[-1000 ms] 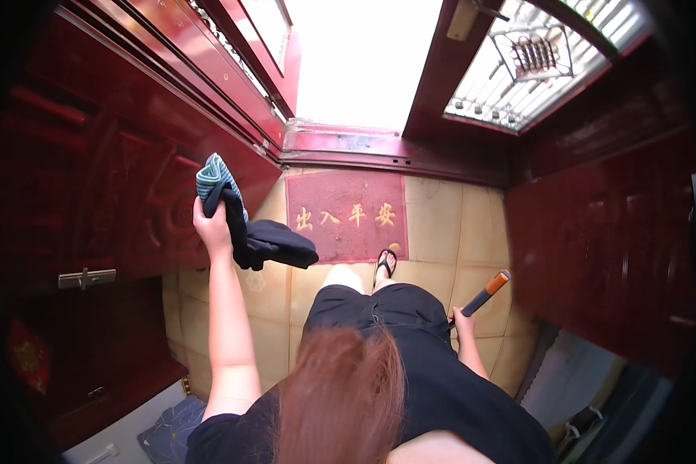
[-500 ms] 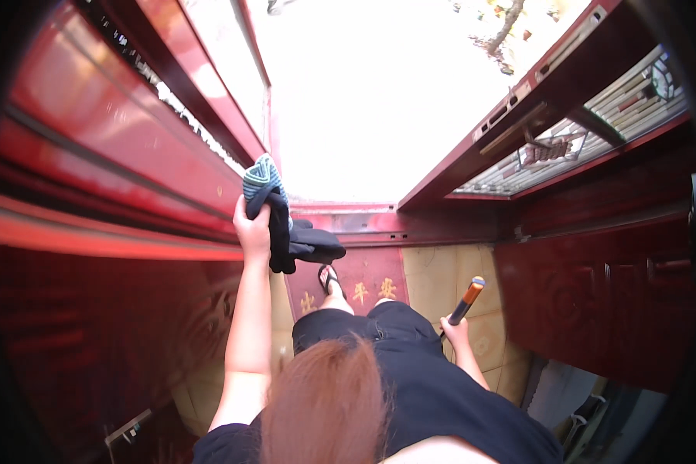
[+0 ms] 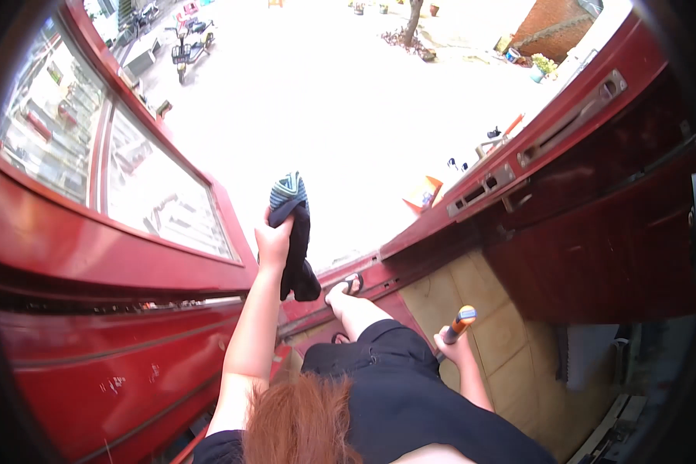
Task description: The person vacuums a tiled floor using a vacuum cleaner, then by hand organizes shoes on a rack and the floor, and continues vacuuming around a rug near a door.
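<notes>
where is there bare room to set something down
The tiles between the orange handle and the dark red panel look free; so does the pale ground outside, between scooter and cloth bundle, though glare hides detail. By the threshold it is crowded: forward foot and bundle appear close together.

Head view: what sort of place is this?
Probably a home's entrance, opening onto a bright outdoor yard. A red-framed glass door stands beside the opening, beige square floor tiles lie inside, and a dark two-wheeled scooter is parked outside.
</notes>
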Demonstrator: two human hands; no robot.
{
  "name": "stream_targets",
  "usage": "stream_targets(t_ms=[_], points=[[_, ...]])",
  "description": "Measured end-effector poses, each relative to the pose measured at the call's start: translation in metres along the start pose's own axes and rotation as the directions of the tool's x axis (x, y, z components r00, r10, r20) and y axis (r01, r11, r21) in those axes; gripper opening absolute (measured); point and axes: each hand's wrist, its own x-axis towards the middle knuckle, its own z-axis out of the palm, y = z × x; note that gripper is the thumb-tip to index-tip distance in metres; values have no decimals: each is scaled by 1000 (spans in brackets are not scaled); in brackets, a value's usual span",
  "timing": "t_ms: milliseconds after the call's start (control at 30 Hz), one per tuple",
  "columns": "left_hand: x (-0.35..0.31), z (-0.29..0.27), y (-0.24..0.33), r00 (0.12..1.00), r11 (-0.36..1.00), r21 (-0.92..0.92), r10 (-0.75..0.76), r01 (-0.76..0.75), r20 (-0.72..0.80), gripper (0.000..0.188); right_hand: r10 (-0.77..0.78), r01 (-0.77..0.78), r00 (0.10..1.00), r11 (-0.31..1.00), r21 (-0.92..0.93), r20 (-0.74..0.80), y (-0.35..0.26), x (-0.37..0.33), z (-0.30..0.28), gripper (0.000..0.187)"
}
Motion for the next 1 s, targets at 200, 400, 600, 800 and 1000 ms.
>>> stream_targets(t_ms=[200, 400, 600, 800, 1000], points=[[93, 40, 8, 996, 999, -9, -34, 35, 78, 22, -19, 17, 999, 997, -70, -34, -25, 50, 19, 13], [159, 107, 33, 974, 995, -89, 62, -43, 219, 19, -12, 27, 989, 994, 105, -148, -67, 68, 4, 11], [202, 225, 55, 918, 989, -137, 112, -64, 380, 18, 84, -21, 944, 981, 195, -319, -70, 46, -9, 15], [193, 372, 71, 822, 968, -222, 218, -115, 527, 26, 172, -118, 845, 984, 136, -506, -79, 14, 3, 17], [154, 488, 95, 759, 932, -357, 183, 69, 625, 24, 131, -12, 732, 984, 180, -669, -98, 4, 34, 17]])
